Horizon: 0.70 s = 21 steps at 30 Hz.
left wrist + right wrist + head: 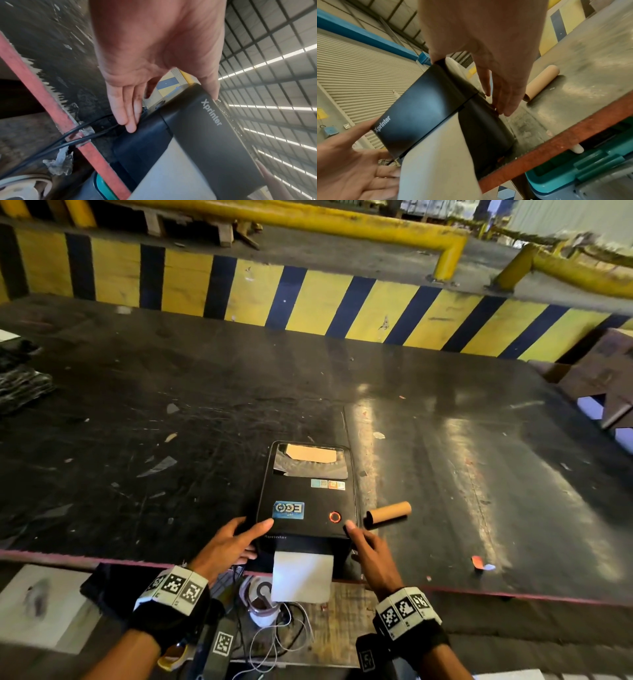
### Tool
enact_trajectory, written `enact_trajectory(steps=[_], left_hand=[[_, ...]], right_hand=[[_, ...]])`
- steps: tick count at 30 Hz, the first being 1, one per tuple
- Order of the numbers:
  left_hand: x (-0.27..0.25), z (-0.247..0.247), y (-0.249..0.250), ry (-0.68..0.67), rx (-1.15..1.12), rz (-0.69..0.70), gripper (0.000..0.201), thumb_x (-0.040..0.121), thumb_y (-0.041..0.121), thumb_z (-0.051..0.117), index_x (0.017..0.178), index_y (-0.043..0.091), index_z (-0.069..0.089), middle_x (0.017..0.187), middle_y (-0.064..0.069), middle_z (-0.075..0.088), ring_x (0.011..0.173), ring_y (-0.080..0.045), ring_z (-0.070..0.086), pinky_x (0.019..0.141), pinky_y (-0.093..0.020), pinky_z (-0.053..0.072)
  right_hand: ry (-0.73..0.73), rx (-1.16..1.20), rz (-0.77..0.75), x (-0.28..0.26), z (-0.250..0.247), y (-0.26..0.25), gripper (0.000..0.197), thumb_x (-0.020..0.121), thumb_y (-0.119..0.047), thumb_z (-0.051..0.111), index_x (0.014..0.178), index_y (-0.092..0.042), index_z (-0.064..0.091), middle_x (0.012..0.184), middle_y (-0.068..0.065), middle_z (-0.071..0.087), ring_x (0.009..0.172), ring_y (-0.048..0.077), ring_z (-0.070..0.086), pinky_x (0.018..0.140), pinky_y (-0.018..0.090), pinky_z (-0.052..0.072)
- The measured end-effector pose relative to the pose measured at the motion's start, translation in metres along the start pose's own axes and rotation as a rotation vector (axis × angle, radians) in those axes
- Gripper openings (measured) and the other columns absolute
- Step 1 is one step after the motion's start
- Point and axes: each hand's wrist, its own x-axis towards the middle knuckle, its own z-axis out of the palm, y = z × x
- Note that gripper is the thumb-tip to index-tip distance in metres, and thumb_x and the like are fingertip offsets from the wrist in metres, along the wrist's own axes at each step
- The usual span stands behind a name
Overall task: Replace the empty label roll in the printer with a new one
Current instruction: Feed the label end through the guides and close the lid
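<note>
- Printer: a black box marked "Xprinter" sits at the near edge of the dark tabletop, lid down, with a red ring lit on its top.
- White label paper comes out of the front slot and hangs down past the tabletop's red edge.
- My left hand is against the printer's left front corner. The thumb lies on the lid, and the straight fingers press the left side wall; the hand is flat and spread, not curled round anything.
- My right hand is at the right front corner. Its thumb tip touches the lid's corner, and its fingers reach down along the right side wall, extended rather than clenched.
- An empty brown cardboard core lies on its side on the tabletop just to the right of the printer, apart from my right hand.
- Black cables run over the tabletop's red edge below my left hand.
- A teal bin is under the tabletop on the right side.
- A yellow-and-black striped barrier runs along the far side of the tabletop.
</note>
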Motion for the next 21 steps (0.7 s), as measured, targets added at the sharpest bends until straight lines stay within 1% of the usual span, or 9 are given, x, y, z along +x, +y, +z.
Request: enact_trajectory(steps=[1,3,6,8,10,12,14,17,21], left_hand=[[0.0008,-0.0006,-0.0003,-0.010,0.003,0.000,0.085,0.067,0.058,0.067,0.134,0.013,0.042,0.113,-0.017,0.065,0.096,-0.026,0.066,0.080,-0.032,0.052],[0.0016,-0.0030,0.0001,-0.039,0.024,0.002,0.090,0.060,0.066,0.068,0.130,0.013,0.048,0.111,-0.014,0.066,0.096,-0.024,0.066,0.079,-0.030,0.052],[0.0038,-0.0058,0.0003,-0.070,0.057,0.017,0.104,0.043,0.074,0.067,0.127,0.014,0.051,0.109,-0.011,0.067,0.095,-0.021,0.067,0.073,-0.025,0.052],[0.0057,-0.0070,0.0008,-0.085,0.061,0.016,0.102,0.048,0.074,0.068,0.130,0.015,0.048,0.110,-0.011,0.066,0.095,-0.022,0.067,0.074,-0.025,0.051],[0.0056,-0.0064,0.0020,-0.085,0.062,0.029,0.087,0.055,0.070,0.067,0.125,0.021,0.050,0.106,-0.009,0.067,0.094,-0.022,0.067,0.074,-0.026,0.051],[0.0048,-0.0048,0.0028,-0.082,0.064,0.046,0.075,0.049,0.068,0.063,0.113,0.031,0.051,0.100,-0.005,0.067,0.092,-0.021,0.067,0.073,-0.026,0.050],[0.0032,-0.0035,0.0034,-0.078,0.066,0.056,0.070,0.050,0.066,0.062,0.111,0.033,0.051,0.099,-0.005,0.067,0.092,-0.022,0.067,0.073,-0.026,0.050],[0.0019,-0.0037,0.0034,-0.086,0.067,0.076,0.073,0.048,0.067,0.060,0.112,0.033,0.052,0.101,-0.005,0.067,0.093,-0.022,0.067,0.076,-0.027,0.051],[0.0019,-0.0032,0.0030,-0.084,0.061,0.091,0.077,0.042,0.071,0.062,0.109,0.034,0.054,0.100,-0.005,0.068,0.092,-0.022,0.067,0.078,-0.029,0.051]], right_hand=[[-0.003,0.008,0.002,0.0005,0.0003,0.0011,0.021,0.092,-0.029,0.054,0.088,-0.019,0.072,0.086,-0.012,0.075,0.084,-0.002,0.068,0.072,0.017,0.050],[-0.012,0.047,-0.005,0.0008,0.0008,0.0030,0.026,0.091,-0.030,0.054,0.096,-0.012,0.072,0.092,-0.006,0.077,0.090,0.007,0.069,0.074,0.020,0.051],[-0.019,0.112,-0.021,-0.0014,0.0008,0.0028,0.025,0.092,-0.025,0.054,0.098,-0.008,0.071,0.088,-0.003,0.077,0.086,0.009,0.071,0.066,0.016,0.052],[-0.029,0.147,-0.040,-0.0027,0.0016,0.0020,0.023,0.093,-0.021,0.053,0.101,-0.009,0.070,0.091,-0.001,0.077,0.088,0.011,0.071,0.065,0.016,0.053],[-0.027,0.172,-0.043,-0.0009,0.0014,0.0033,0.023,0.093,-0.019,0.053,0.106,-0.008,0.069,0.097,0.003,0.076,0.093,0.014,0.071,0.067,0.017,0.054],[-0.032,0.191,-0.030,-0.0005,0.0009,0.0028,0.021,0.092,-0.018,0.054,0.105,-0.010,0.069,0.097,0.001,0.076,0.091,0.011,0.070,0.066,0.016,0.053],[-0.034,0.204,-0.025,0.0015,-0.0007,0.0052,0.018,0.092,-0.017,0.054,0.101,-0.011,0.069,0.092,-0.004,0.077,0.088,0.006,0.070,0.065,0.015,0.053],[-0.023,0.202,-0.030,0.0028,-0.0008,0.0065,0.017,0.091,-0.018,0.056,0.098,-0.012,0.070,0.091,-0.004,0.077,0.088,0.007,0.070,0.067,0.017,0.053],[-0.023,0.221,-0.010,0.0030,-0.0004,0.0068,0.021,0.091,-0.020,0.057,0.104,-0.009,0.069,0.097,0.000,0.076,0.088,0.007,0.070,0.065,0.016,0.053]])
